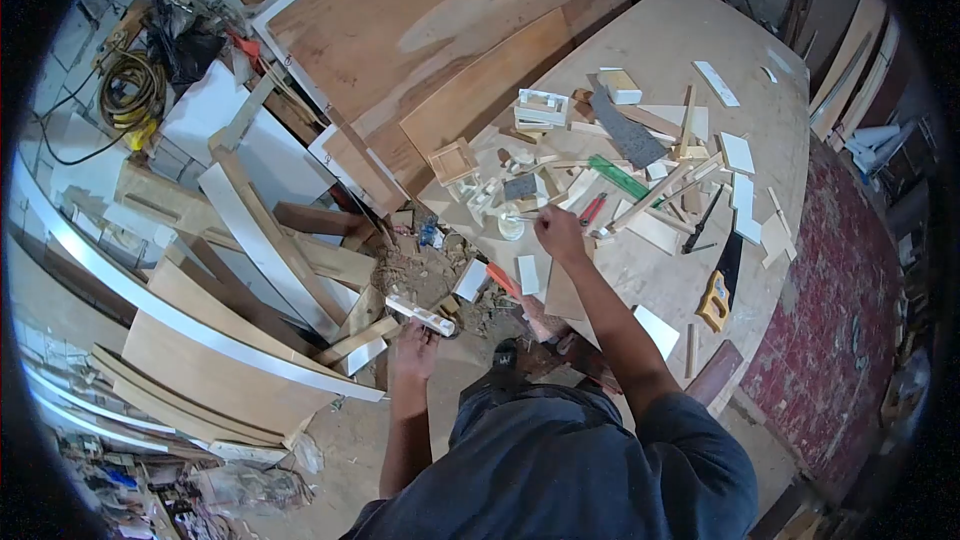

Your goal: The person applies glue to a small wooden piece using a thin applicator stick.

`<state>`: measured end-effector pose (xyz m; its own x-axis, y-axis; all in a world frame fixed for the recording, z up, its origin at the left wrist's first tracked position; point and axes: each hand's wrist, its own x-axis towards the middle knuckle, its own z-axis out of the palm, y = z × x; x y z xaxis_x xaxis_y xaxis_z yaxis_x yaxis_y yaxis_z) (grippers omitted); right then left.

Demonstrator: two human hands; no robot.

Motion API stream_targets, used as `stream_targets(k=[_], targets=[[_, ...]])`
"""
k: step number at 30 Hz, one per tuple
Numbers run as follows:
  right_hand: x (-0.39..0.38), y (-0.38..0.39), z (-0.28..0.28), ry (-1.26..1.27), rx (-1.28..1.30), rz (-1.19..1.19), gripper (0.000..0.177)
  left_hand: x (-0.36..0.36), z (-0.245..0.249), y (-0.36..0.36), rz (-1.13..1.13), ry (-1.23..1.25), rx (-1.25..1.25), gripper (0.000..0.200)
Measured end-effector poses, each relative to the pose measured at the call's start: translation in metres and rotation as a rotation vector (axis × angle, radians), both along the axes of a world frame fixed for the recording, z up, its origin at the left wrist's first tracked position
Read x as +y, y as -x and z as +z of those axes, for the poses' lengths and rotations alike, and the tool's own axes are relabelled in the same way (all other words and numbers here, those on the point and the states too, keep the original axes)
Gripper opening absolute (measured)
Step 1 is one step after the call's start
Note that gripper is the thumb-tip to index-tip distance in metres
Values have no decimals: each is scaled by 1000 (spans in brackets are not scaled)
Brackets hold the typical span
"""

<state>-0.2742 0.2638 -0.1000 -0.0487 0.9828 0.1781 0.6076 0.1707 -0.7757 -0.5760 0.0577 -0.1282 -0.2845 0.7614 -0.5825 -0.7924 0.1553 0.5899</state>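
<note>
My left hand (pixel 415 348) holds a small white-faced wooden piece (pixel 420 315) from below, beyond the table's left edge. Over the table, my right hand (pixel 558 230) is closed around a thin stick that points left toward a small round white container (pixel 511 227). The stick's tip lies at or over the container. Just right of my right hand lies a red tool (pixel 593 208), and a green strip (pixel 618 176) rests behind it among wooden sticks.
The wooden table (pixel 690 30) bears many offcuts, a handsaw (pixel 715 300) near its right side and a grey abrasive sheet (pixel 625 130). Large panels lean behind it. Curved boards (pixel 215 340) and scrap stand on the left, with debris on the floor.
</note>
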Motion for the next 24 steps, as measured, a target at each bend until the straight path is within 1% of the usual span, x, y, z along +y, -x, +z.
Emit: stream_targets(k=[2, 3, 4, 5, 6, 8, 10, 11, 12, 13, 14, 15, 17, 18, 19, 21, 22, 23, 24], targets=[[28, 29, -2, -74, -250, 7, 13, 8, 8, 18, -12, 5, 6, 30], [47, 43, -23, -64, -251, -17, 13, 12, 10, 27, -5, -7, 9, 30], [66, 56, -57, -46, -312, -56, 14, 15, 12, 35, -4, -14, 10, 30], [78, 65, -78, -25, -374, -96, 16, 18, 12, 43, -16, -24, 30, 30], [84, 71, -81, -6, -379, -125, 16, 23, 11, 50, -48, -11, 25, 30], [87, 82, -85, 119, -474, -60, 16, 31, 7, 63, -88, -11, 44, 30], [85, 83, -86, 158, -439, -92, 17, 43, 4, 72, -136, 40, 18, 30], [82, 83, -85, 172, -401, -105, 22, 50, 1, 75, -156, 57, 31, 31], [70, 81, -70, 194, -402, -131, 22, 57, -2, 77, -179, 75, 45, 33], [51, 79, -46, 115, -314, -185, 25, 65, -5, 78, -210, 90, 40, 33], [34, 78, -34, 34, -230, -239, 29, 75, -8, 79, -260, 66, 20, 32], [15, 72, -40, -15, -181, -254, 31, 83, -11, 79, -309, 41, -3, 30], [-36, 58, -52, 5, -194, -234, 24, 103, -30, 80, -393, 46, -37, 28], [-64, 47, -69, 122, -219, -211, 20, 113, -37, 74, -448, 36, -60, 26], [-92, 35, -88, 234, -239, -187, 18, 121, -5, 54, -459, 78, -90, 21], [-161, 14, -106, 368, -338, -224, 19, 132, -3, 36, -514, 55, -82, 22], [-196, 4, -120, 400, -343, -303, 20, 136, -2, 28, -549, 33, -66, 23], [-229, -6, -130, 431, -345, -385, 21, 139, -5, 20, -598, -18, -103, 24], [-260, -14, -130, 419, -379, -437, 22, 141, -11, 10, -629, -22, -108, 24]])
